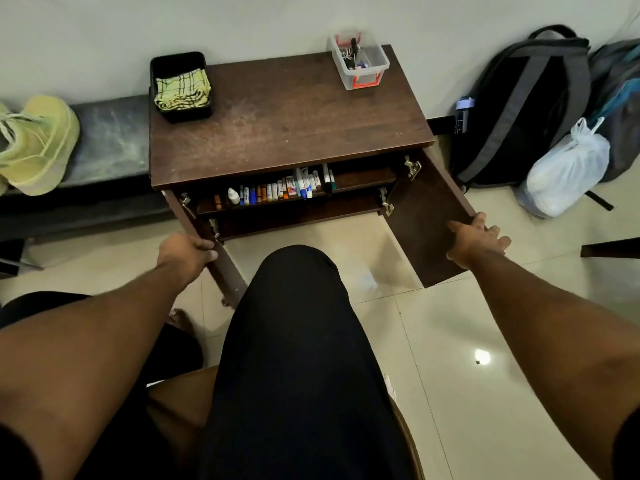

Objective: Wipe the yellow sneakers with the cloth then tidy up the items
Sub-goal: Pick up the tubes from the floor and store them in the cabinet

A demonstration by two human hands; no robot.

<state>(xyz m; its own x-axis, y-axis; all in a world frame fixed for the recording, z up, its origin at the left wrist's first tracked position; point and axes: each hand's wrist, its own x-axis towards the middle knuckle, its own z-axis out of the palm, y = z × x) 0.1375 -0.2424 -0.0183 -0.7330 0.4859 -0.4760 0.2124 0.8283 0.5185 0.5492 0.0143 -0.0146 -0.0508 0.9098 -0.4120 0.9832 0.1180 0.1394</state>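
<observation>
We are reaching toward the low wooden cabinet (287, 112), whose two doors are standing open. Our left hand (187, 252) is curling its fingers round the edge of the left door (225, 271), gripping it, while our right hand (479, 239) is resting with fingers spread and fairly straight on the outer edge of the right door (429, 220). The cloth (182, 89) is lying folded in a black tray (173, 62) at the far left corner of the counter, and the yellow sneakers (38, 143) are sitting on a dark bench (110, 143) to the left. Markers and small bottles (277, 192) are lining the inner shelf.
</observation>
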